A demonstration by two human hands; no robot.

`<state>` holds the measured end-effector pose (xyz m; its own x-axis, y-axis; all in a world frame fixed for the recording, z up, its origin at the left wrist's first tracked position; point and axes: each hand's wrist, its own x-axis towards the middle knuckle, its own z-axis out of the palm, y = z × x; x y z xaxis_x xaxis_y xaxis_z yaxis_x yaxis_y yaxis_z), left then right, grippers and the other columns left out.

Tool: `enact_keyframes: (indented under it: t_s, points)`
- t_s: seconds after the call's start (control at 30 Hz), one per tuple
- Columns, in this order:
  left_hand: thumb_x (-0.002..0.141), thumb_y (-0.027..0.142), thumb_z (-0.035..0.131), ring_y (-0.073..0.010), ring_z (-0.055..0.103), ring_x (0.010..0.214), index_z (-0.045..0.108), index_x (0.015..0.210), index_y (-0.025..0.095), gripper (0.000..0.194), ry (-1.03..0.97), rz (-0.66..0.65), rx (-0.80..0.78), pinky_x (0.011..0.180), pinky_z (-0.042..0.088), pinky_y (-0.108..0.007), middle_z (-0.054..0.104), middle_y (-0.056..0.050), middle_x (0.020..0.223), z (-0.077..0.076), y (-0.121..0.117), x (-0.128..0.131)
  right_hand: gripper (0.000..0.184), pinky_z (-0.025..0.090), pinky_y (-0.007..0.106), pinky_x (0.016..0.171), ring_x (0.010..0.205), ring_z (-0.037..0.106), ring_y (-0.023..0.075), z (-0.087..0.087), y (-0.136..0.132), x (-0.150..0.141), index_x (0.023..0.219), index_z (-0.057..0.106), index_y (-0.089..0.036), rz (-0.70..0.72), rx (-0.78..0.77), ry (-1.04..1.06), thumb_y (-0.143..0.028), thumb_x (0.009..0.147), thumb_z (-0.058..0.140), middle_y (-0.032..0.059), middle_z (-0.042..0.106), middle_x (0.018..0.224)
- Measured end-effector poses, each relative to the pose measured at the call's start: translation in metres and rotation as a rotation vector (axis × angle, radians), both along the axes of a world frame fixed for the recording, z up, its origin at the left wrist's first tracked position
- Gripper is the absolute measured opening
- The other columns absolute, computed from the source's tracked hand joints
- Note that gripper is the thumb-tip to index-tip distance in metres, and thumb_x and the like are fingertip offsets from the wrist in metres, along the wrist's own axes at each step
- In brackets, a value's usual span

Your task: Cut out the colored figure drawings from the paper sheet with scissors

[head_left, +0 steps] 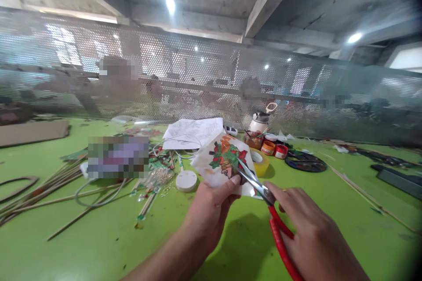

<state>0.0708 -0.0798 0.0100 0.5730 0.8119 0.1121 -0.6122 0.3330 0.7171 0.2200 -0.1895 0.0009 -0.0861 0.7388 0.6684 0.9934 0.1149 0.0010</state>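
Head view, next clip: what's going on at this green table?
A person holds a painted paper sheet up in the left hand and cuts into it with red-handled scissors held in the right hand. The blades are at the coloured red and green figure. On the green table behind lie bamboo sticks, a white round lid, a roll of yellow tape, small paint pots and a sheet of line drawings.
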Motion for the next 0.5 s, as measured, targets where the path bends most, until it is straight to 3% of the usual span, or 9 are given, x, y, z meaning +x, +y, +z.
enact_keyframes:
  t_s: [0.27, 0.5]
  points:
    - [0.076, 0.014, 0.073, -0.015, 0.055, 0.083, 0.066, 0.098, 0.014, 0.023, 0.022, 0.023, -0.011, 0.085, 0.044, -0.033, 0.065, -0.008, 0.101, -0.0014, -0.0007, 0.0007, 0.051, 0.057, 0.051, 0.06, 0.077, 0.062, 0.0308, 0.0015, 0.0006, -0.0025, 0.127, 0.049, -0.012, 0.007, -0.028, 0.038, -0.003, 0.077, 0.046, 0.0127, 0.059, 0.085]
    - [0.077, 0.013, 0.072, -0.0153, 0.056, 0.085, 0.065, 0.099, 0.015, 0.024, 0.013, 0.029, -0.004, 0.076, 0.044, -0.028, 0.066, -0.008, 0.102, -0.0014, -0.0009, 0.0011, 0.049, 0.058, 0.049, 0.058, 0.074, 0.064, 0.0303, 0.0025, -0.0011, -0.0036, 0.124, 0.051, -0.012, 0.018, -0.042, 0.063, -0.003, 0.076, 0.045, 0.0127, 0.062, 0.082]
